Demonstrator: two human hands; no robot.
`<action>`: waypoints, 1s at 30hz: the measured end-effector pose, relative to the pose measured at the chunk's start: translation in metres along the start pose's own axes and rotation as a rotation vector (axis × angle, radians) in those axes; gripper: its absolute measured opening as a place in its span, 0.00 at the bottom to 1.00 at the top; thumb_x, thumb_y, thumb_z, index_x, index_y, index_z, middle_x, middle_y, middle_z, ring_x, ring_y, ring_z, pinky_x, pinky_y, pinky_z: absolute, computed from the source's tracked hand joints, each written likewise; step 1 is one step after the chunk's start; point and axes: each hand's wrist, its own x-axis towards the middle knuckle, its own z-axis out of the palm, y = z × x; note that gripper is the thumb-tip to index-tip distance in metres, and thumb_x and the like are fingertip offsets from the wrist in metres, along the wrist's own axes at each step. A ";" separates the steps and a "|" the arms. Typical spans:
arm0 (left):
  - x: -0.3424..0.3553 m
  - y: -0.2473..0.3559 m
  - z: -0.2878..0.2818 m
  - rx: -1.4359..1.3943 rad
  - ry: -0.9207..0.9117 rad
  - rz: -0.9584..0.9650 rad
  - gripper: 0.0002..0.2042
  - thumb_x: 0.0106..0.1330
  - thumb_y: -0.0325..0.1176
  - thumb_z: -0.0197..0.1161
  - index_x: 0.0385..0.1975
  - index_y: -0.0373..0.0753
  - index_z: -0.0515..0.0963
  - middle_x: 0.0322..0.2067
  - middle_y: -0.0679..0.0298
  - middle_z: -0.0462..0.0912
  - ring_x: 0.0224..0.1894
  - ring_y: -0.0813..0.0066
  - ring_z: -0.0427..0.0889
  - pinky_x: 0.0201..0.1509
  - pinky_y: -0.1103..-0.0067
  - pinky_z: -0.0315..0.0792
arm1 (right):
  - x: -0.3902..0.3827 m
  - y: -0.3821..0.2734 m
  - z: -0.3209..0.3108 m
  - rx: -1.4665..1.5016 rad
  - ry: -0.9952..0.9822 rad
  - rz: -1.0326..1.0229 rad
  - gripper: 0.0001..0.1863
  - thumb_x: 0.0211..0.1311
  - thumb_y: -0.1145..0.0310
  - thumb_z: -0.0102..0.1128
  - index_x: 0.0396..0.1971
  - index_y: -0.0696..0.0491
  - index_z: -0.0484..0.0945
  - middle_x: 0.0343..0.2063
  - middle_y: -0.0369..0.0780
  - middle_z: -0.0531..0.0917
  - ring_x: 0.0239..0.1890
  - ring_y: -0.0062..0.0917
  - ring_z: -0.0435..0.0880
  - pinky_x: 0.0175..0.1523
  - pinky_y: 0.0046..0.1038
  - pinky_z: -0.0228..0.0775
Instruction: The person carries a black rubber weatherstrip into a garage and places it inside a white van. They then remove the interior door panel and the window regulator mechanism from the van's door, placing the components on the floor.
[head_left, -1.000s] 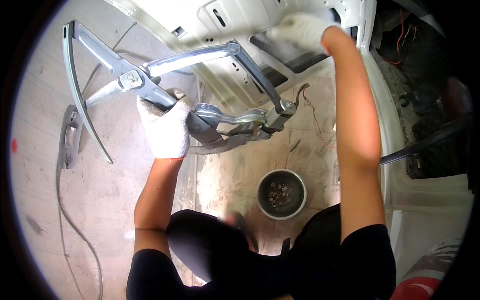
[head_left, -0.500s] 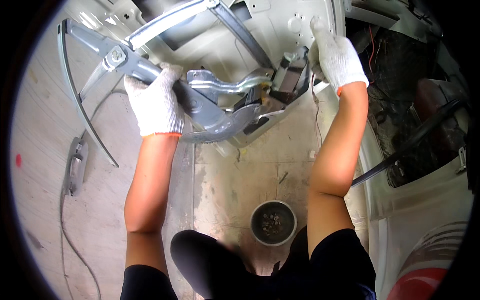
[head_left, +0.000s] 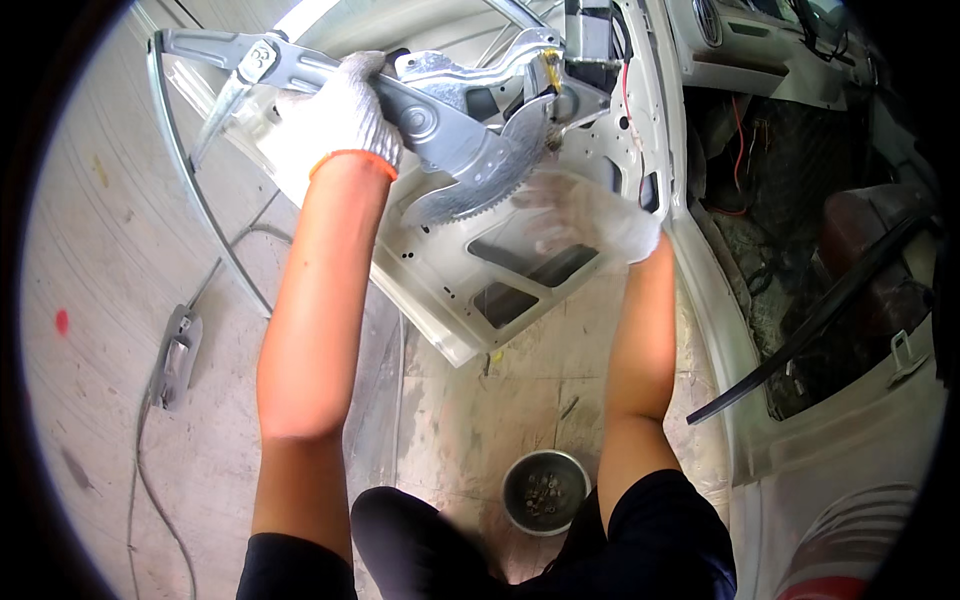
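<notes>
My left hand (head_left: pixel 345 118), in a white knit glove with an orange cuff, is wrapped round the grey metal arm of a window regulator (head_left: pixel 445 130). The regulator has crossed arms, a curved rail at its left end and a toothed sector (head_left: pixel 485 195). A boxy dark-and-silver motor (head_left: pixel 590 40) sits at its right end. The regulator is held up in front of a white car door (head_left: pixel 430 285) with cut-out openings. My gloved right hand (head_left: pixel 600 220) is below the motor, over the door's inner face. Motion smears its fingers, so their grip cannot be told.
A round metal bowl (head_left: pixel 512 515) with small fasteners stands on the floor near my legs. The car's door opening (head_left: pixel 705 300) is on the right, with a black strip (head_left: pixel 790 345) hanging across it. A cable with an inline fitting (head_left: pixel 178 355) runs at the left.
My right hand has come down and leftward from the door's upper right to below the motor. The regulator has shifted slightly right in view, still in my left hand. More of the door shows.
</notes>
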 end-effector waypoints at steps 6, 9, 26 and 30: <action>0.027 -0.035 0.019 -0.171 0.024 -0.216 0.36 0.51 0.11 0.61 0.60 0.44 0.59 0.46 0.56 0.72 0.40 0.62 0.79 0.39 0.67 0.81 | 0.039 0.020 0.035 0.109 -0.050 -0.077 0.29 0.70 0.63 0.56 0.67 0.50 0.58 0.63 0.42 0.68 0.60 0.34 0.75 0.58 0.38 0.74; 0.027 -0.037 0.017 -0.269 0.034 -0.298 0.33 0.54 0.12 0.59 0.60 0.46 0.60 0.46 0.56 0.72 0.40 0.62 0.79 0.40 0.68 0.81 | 0.052 0.021 0.056 0.214 0.073 -0.157 0.24 0.72 0.69 0.51 0.65 0.53 0.62 0.58 0.41 0.74 0.57 0.34 0.78 0.54 0.35 0.76; -0.005 0.013 -0.070 -0.080 0.004 -0.007 0.19 0.52 0.15 0.60 0.43 0.36 0.65 0.27 0.59 0.72 0.26 0.69 0.74 0.31 0.72 0.74 | -0.009 -0.043 0.086 -0.785 -0.263 0.284 0.17 0.54 0.67 0.68 0.42 0.60 0.82 0.39 0.40 0.86 0.42 0.22 0.84 0.51 0.25 0.74; 0.008 0.027 -0.128 0.000 0.030 0.033 0.18 0.54 0.17 0.58 0.44 0.35 0.65 0.26 0.59 0.72 0.24 0.69 0.73 0.28 0.73 0.70 | -0.045 -0.075 0.109 -0.676 -0.268 -0.161 0.07 0.51 0.73 0.69 0.30 0.59 0.84 0.27 0.38 0.85 0.30 0.23 0.85 0.38 0.23 0.77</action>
